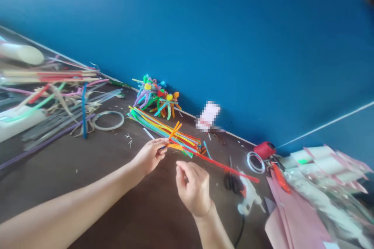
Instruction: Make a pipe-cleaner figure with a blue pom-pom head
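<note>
My left hand (152,155) pinches orange pipe cleaners (174,130) between thumb and fingertips; some short ends point up and another part runs to the right. Just to the right and nearer to me, my right hand (193,186) is loosely curled, with nothing visible sticking out of it. Behind both hands lies a bundle of pipe cleaners (157,123) in yellow, orange, red, green and blue. A long red pipe cleaner (228,166) stretches right from near the bundle; whether it joins the held ones I cannot tell.
Small pipe-cleaner figures (159,95) stand by the blue wall (204,39). On the right are black scissors (231,182), a glue gun (249,194), a red spool (264,149) and pink sheets (298,210). Left are a clear ring (108,120) and piled sticks (52,76).
</note>
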A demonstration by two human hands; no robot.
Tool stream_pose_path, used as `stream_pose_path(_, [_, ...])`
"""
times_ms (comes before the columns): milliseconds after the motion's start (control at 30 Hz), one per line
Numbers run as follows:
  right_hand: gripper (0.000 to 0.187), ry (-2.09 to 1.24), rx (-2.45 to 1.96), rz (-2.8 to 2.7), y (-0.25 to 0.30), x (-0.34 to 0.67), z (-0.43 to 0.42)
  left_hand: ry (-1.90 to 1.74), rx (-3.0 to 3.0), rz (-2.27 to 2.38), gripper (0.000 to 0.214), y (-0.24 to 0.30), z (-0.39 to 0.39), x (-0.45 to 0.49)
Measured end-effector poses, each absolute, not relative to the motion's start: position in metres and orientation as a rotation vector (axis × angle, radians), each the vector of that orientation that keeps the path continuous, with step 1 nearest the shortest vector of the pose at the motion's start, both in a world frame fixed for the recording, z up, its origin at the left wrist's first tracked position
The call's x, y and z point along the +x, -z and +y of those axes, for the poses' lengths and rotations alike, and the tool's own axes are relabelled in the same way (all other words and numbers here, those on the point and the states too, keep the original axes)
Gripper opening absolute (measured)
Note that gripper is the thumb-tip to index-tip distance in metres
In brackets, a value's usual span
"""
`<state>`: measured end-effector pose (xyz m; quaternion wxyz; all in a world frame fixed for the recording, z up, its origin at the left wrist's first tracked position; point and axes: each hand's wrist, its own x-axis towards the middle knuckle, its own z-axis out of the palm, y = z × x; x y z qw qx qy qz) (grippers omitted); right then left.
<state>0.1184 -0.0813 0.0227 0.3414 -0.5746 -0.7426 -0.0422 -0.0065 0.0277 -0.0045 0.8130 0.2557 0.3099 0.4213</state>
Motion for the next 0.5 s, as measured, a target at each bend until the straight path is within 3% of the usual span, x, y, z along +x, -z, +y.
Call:
stream_pose_path(267, [0.020, -0.054, -1.575, -1.681, -0.008, 0.130, -0.066, -0.555, 0.672, 0.533, 0.019, 0.005, 0.013, -0.005])
stream_pose_path(500, [0.032, 0.152, -1.533, -1.974, -0.020, 0.133, -0.069, -0.481, 0.766, 0.582, 0.020, -0.002, 0.011, -0.005])
